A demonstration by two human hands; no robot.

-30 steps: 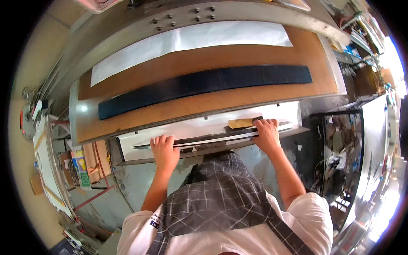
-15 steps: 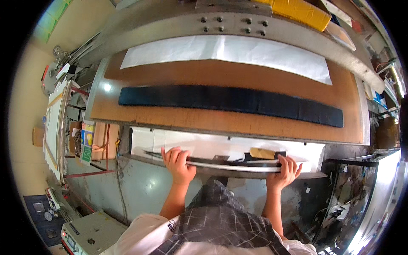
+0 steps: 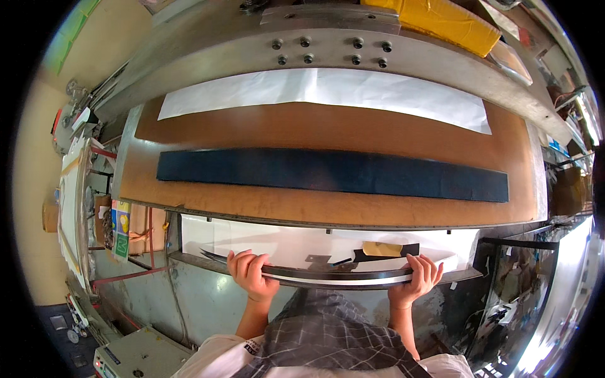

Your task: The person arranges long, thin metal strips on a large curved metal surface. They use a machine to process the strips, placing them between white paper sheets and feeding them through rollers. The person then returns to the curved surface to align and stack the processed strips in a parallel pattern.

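Both hands grip a long, thin strip (image 3: 337,277) that shows a black band and a white band along its length. Its middle sags a little toward my apron. My left hand (image 3: 253,277) has its fingers curled over the strip toward the left, where thin dark ends fan apart beyond it. Closed round the strip's right part is my right hand (image 3: 416,280). Just beyond the strip, a white-lined shelf (image 3: 271,236) lies below the tabletop. On that shelf are a black piece (image 3: 411,249) and a tan piece (image 3: 381,249).
A brown work surface (image 3: 315,214) carries a long dark blue strip (image 3: 334,170) and a long white sheet (image 3: 315,85). Behind them runs a bolted metal beam (image 3: 334,53). A grey machine box (image 3: 148,356) stands lower left, a dark rack (image 3: 517,277) at right.
Both hands have come closer to my body with the strip, over the shelf's front edge. The strip bows more now. My view has also shifted slightly.
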